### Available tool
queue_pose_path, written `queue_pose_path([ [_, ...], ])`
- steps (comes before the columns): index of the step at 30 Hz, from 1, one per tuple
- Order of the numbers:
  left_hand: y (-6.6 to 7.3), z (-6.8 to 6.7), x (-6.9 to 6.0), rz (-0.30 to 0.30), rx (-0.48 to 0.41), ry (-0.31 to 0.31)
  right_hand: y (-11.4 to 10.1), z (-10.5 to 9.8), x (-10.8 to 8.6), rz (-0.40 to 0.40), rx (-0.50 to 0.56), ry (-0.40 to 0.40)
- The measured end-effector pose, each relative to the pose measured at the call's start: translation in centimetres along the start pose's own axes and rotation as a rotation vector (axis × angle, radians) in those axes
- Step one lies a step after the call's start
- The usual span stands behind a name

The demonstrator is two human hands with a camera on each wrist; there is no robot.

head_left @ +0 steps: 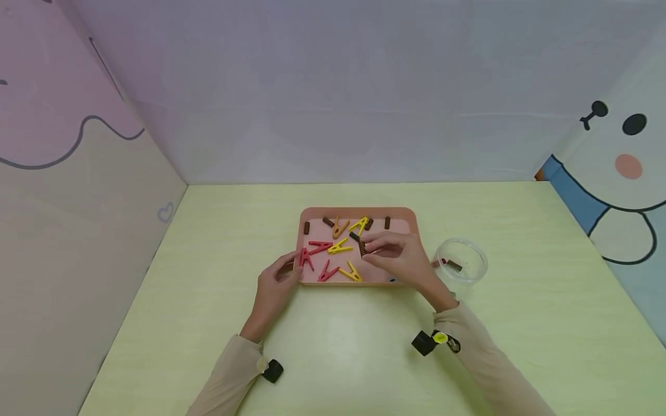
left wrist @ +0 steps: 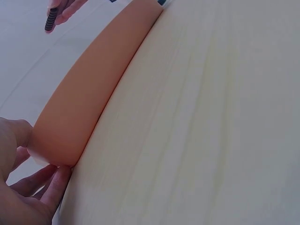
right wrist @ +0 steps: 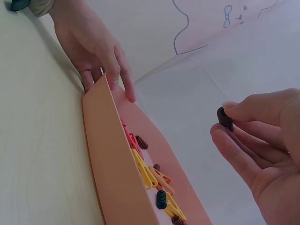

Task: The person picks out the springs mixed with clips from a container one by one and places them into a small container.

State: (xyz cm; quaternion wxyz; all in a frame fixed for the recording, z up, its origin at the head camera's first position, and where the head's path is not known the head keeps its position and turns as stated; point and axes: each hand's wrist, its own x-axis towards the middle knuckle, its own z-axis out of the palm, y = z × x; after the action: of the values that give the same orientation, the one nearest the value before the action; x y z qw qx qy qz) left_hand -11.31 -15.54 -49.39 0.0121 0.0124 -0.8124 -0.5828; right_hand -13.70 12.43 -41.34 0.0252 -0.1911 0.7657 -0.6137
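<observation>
At the smooth pink tray (head_left: 359, 212), left hand (head_left: 276, 286) around its corner, right hand (head_left: 403, 260) tight on a ridged cylinder (right wrist: 223, 117).

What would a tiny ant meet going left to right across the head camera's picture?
Left hand holding the tray → nearest red clip → nearest yellow clip → right hand pinching a dark ridged piece → clear round tub.

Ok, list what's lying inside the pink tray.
Red clips, yellow clips, an orange clip and several dark ridged pieces. Whatever lies under the right hand is covered and cannot be seen.
</observation>
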Motion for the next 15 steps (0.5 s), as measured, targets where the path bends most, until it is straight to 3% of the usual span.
queue_pose_path([
  [2, 0.0, 0.0, 0.0, 0.0, 0.001, -0.001, 0.0, -0.2, -0.2, -0.001, 0.002, 0.002],
  [9, 4.1, -0.5, -1.3, -0.008, 0.02, -0.024, -0.4, -0.7, -0.7, 0.017, 0.047, 0.013],
  [15, 4.2, -0.4, -1.3, -0.01, 0.028, -0.025, -0.8, -1.3, -1.2, 0.042, 0.062, 0.027],
])
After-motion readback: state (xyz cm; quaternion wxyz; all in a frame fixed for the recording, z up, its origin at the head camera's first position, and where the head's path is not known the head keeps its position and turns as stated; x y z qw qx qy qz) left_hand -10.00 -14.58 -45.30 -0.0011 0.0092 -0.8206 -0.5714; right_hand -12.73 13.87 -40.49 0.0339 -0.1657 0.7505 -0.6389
